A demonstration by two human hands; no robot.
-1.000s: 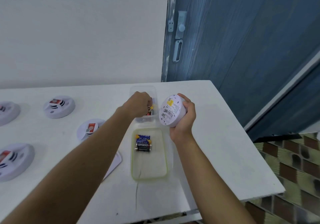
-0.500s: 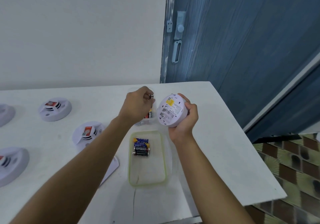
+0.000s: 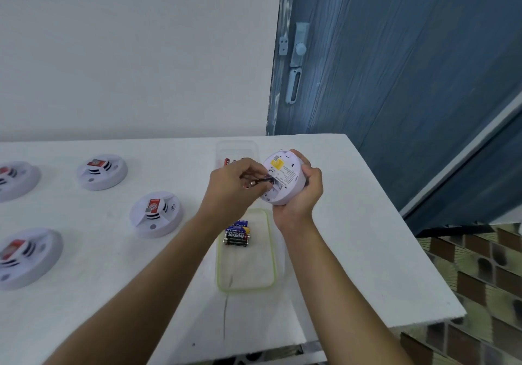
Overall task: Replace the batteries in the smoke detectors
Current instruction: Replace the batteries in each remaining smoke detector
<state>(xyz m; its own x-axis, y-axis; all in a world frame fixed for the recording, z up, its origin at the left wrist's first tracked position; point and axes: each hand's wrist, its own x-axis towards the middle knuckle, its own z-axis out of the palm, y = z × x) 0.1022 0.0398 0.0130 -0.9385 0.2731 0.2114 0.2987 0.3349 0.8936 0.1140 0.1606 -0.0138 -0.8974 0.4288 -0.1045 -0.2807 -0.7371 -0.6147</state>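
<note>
Left hand (image 3: 231,186) grip: fingertips pinching a small battery (image 3: 261,181), its far end at the open slot in the back of the smoke detector (image 3: 284,178). Right hand (image 3: 303,192) grip: wrapped round the detector's rim, holding it tilted in the air, back face toward the camera. Just below the detector, more batteries (image 3: 237,234) lie in a shallow tray (image 3: 272,251); just behind it is a clear box (image 3: 237,147). Well left of it, four other detectors (image 3: 156,213) sit on the bench (image 3: 353,237). Step looks like seating the cell. Risks: wrong polarity (markings too small to read), the cell going in crooked or popping out of a thin pinch, and the unsupported detector twisting under the push.
</note>
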